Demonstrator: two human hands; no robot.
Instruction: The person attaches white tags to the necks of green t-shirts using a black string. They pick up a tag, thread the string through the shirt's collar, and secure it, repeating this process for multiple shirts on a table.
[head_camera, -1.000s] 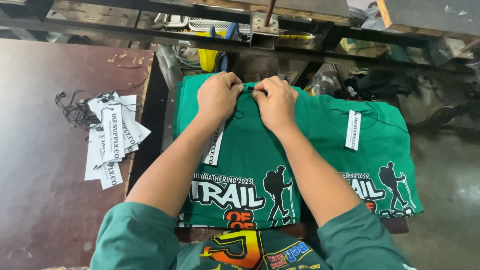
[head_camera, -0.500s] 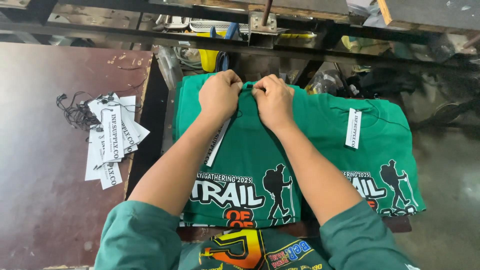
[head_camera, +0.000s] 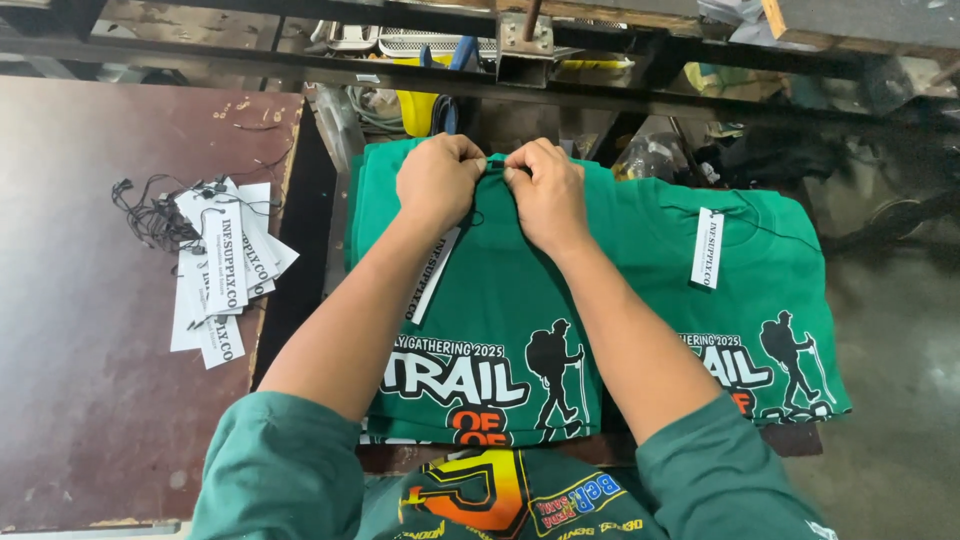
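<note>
Both hands pinch the collar (head_camera: 492, 172) of the green shirt (head_camera: 500, 300): left hand (head_camera: 438, 180) and right hand (head_camera: 545, 192) each in a closed grip. Tags (head_camera: 215, 270) lie on the counter (head_camera: 80, 300).

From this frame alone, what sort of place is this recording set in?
Probably a garment finishing or packing workshop. Both hands, left hand and right hand, work at the collar of a folded green printed T-shirt on a stack; a second tagged stack lies beside it, and loose white hang tags sit on the brown table.

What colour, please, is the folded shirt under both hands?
Green, with a white and orange print; the folded shirt shows best in the head view.
</note>
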